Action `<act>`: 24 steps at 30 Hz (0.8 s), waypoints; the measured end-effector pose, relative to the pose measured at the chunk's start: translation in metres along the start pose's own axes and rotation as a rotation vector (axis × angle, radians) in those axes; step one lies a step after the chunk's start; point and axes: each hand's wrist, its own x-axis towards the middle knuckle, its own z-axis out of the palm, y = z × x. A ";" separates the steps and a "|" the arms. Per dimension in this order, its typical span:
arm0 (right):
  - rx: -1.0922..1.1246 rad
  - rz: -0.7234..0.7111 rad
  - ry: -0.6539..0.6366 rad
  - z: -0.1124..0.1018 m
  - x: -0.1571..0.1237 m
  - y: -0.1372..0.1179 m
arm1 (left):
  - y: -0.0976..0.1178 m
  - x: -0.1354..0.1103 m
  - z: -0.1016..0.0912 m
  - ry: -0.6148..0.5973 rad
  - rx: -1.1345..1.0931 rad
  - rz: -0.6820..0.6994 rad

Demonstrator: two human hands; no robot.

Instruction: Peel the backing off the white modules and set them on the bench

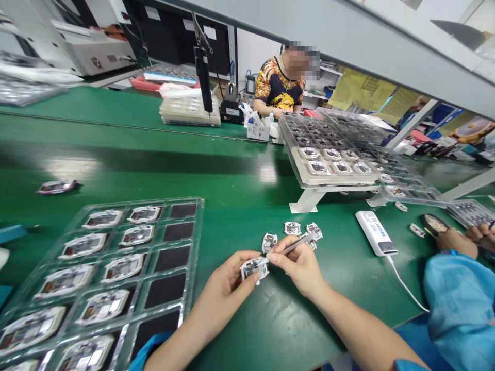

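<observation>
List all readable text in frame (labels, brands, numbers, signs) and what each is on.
Nothing reads with certainty:
White cable-fed device: blue print, blurred.
Small white carton: handwritten marks, not legible.
Black box behind it: pale label, too small.
Yellow sheet at the back: lines of print, blurred.
White-framed part in the left hand: no text I can make out.

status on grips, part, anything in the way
Left grip closed on white-framed part. Right grip holding slim grey tool beside it. Loose parts beyond, no blockage seen.
</observation>
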 end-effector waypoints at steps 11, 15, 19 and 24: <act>-0.114 -0.044 -0.023 -0.003 -0.001 -0.002 | 0.003 -0.002 0.000 0.018 0.006 -0.007; -0.130 -0.077 -0.031 -0.003 -0.003 -0.001 | 0.004 -0.002 0.001 0.063 -0.009 -0.063; -0.103 -0.092 -0.012 0.001 -0.006 0.002 | 0.002 -0.001 0.002 0.113 -0.034 -0.074; -0.083 -0.109 -0.020 0.006 -0.011 0.004 | -0.002 -0.002 0.005 0.158 -0.023 -0.075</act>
